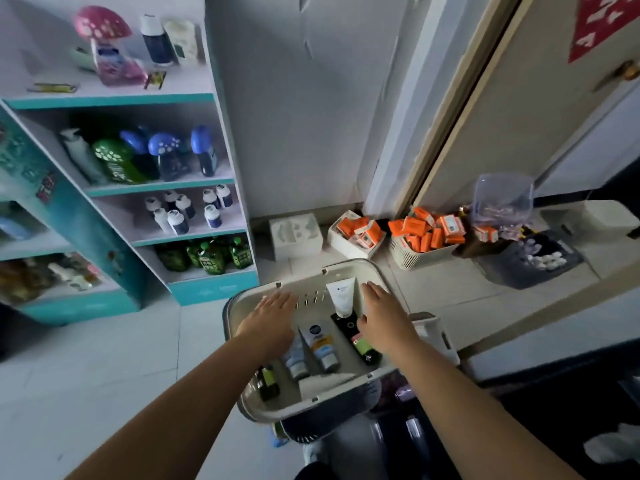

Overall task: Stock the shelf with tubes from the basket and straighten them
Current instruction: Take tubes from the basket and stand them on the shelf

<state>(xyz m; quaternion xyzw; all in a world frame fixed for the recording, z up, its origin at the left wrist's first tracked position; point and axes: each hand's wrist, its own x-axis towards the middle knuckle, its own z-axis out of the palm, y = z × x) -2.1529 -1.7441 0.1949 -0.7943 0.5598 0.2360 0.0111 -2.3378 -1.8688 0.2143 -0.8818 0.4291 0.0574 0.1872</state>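
Left grip [273, 315] spread flat, palm down, fingers straight, pinching nothing. It hovered over the left side of the basket [304, 285]; cannot tell if it touched anything. Right grip [382, 317] also spread, palm down, nothing held, over the basket's right side, thumb near the black tube [353, 336].

Tubes lay loose in the basket at lower centre of the frame. A white tube [341, 296] lay between the two grips, cap toward the black tube. A yellow-white tube [320, 344] and a pale blue tube [296, 358] lay side by side below the left grip, the blue one partly under the wrist. A dark bottle [269, 381] lay at the basket's lower left.

Basket was cream, oval, slotted wall.

Teal shelf [114, 100] stood at upper left of the frame, tiers holding bottles, well apart from the basket. Orange boxes [420, 230] filled bins on the floor [104, 358] at centre right. Door [519, 116] at upper right.
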